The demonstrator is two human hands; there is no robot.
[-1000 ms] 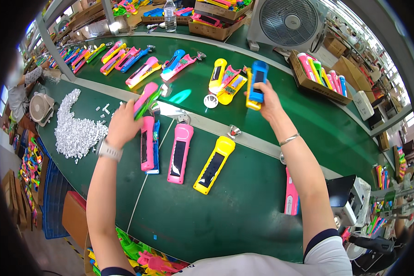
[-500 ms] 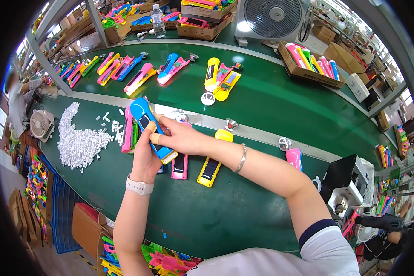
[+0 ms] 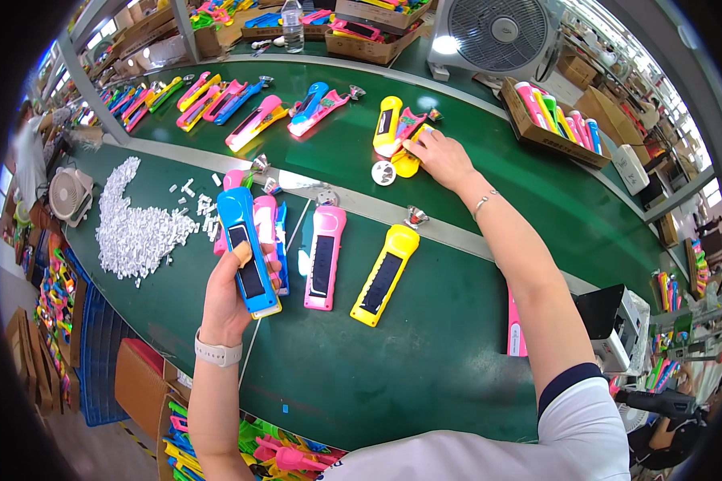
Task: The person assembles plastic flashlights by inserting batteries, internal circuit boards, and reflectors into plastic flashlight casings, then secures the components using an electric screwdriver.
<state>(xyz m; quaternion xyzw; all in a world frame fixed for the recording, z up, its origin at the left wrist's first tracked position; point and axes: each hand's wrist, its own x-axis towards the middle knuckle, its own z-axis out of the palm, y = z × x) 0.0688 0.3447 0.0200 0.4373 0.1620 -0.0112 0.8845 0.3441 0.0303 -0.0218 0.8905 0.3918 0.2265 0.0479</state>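
Observation:
In my left hand [image 3: 227, 297] is a blue flashlight body [image 3: 245, 248] with a dark panel, held upright over the bench, thumb on its front. My right hand [image 3: 445, 159] is stretched out to the far belt, fingers closed on a yellow flashlight shell [image 3: 407, 166]. Beside that shell lie a yellow flashlight half with a dark panel [image 3: 387, 127] and a round silver reflector [image 3: 383, 173]. Between my arms rest a pink flashlight body [image 3: 325, 256] and a yellow flashlight body [image 3: 385, 275], each with a reflector behind it. Pink and blue pieces are partly hidden behind the left hand.
A heap of small white parts [image 3: 140, 232] spreads at left. Several opened flashlights line the green belt [image 3: 313, 156]. A box of flashlights [image 3: 549, 132] and a large fan [image 3: 497, 36] stand beyond. A black-and-white device [image 3: 614, 325] sits at right, past my arm.
My right hand has left the blue flashlight body and reached away to the yellow shell on the belt. The left hand still holds the blue one, now lower and more upright.

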